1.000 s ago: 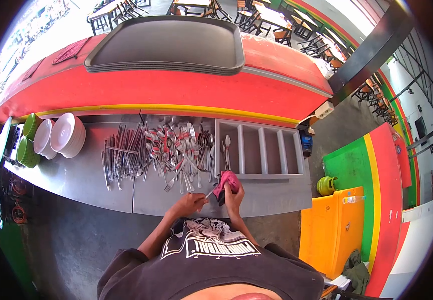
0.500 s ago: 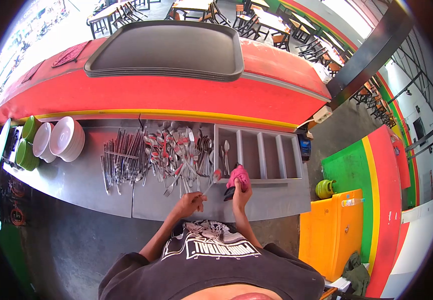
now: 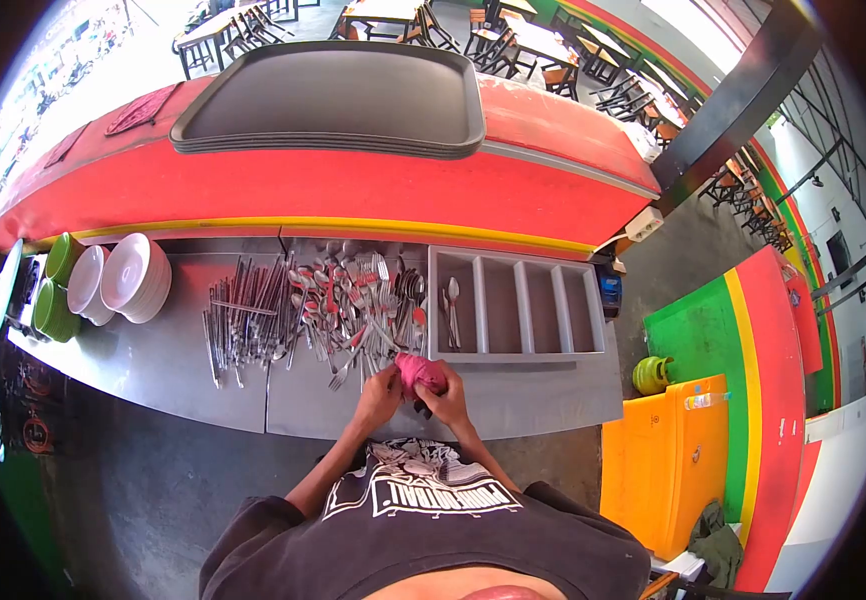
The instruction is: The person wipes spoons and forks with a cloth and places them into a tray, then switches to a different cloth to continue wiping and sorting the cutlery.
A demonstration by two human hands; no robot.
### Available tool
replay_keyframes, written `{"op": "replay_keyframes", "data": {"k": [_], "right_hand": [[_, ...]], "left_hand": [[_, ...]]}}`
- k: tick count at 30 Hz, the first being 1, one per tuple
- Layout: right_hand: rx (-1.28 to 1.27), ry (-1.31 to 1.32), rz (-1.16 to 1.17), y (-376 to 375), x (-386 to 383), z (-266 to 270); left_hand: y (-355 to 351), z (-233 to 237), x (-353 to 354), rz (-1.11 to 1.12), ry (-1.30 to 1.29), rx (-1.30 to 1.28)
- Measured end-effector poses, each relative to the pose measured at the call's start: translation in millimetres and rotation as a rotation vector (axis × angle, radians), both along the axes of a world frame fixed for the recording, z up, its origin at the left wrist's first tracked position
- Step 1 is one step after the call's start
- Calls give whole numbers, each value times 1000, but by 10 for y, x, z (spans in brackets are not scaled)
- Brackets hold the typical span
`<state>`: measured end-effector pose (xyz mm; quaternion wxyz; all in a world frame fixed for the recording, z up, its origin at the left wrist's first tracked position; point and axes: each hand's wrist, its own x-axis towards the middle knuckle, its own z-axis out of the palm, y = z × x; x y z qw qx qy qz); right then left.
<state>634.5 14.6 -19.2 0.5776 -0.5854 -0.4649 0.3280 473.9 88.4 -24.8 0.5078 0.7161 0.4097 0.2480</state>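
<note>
At the front of the metal counter, my right hand [image 3: 443, 400] is closed on a pink cloth [image 3: 419, 373]. My left hand [image 3: 381, 395] meets the cloth from the left, fingers pressed together; a piece of cutlery seems to run into the cloth, mostly hidden. Beyond my hands lies a loose heap of spoons and forks [image 3: 353, 305]. A pile of thin metal utensils [image 3: 248, 315] is to its left. The grey divided tray [image 3: 538, 310] stands on the right, with a few spoons [image 3: 453, 305] in its leftmost compartment.
White bowls [image 3: 138, 280] and green bowls [image 3: 55, 310] stand at the counter's left end. Dark serving trays [image 3: 328, 100] are stacked on the red ledge [image 3: 553, 150] behind. An orange cabinet [image 3: 663, 470] and a green gas cylinder [image 3: 651, 375] are at the right.
My right hand and the pink cloth have moved left, away from the tray, to meet my left hand. The cutlery piece that showed in my left hand is now mostly covered.
</note>
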Motion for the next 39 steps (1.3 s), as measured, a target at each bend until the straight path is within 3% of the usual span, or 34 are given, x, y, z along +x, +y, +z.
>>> {"op": "replay_keyframes", "data": {"k": [4,12,19,22,26,34,39], "right_hand": [[16,-81,-142,1,64,-25],[-7,-68,-461,-35,243,-185],[11,184,-590,-71,261,-189],[-20,110,-638,-116,337,-246],[-18,42,-654,-185,393,-262],[-118,-188,-516,-562,426,-415],[-140,-405,-532,-736,476,-933]], "left_hand": [[-135,294,-9,-71,-146,-186],[-240,495,-79,-321,-77,-160],[-222,518,-195,-355,-23,-161],[-213,464,-235,-291,11,-234],[-206,127,-289,-206,1,-41],[-259,264,-188,-40,-60,-107],[-269,192,-55,69,-59,-44]]}}
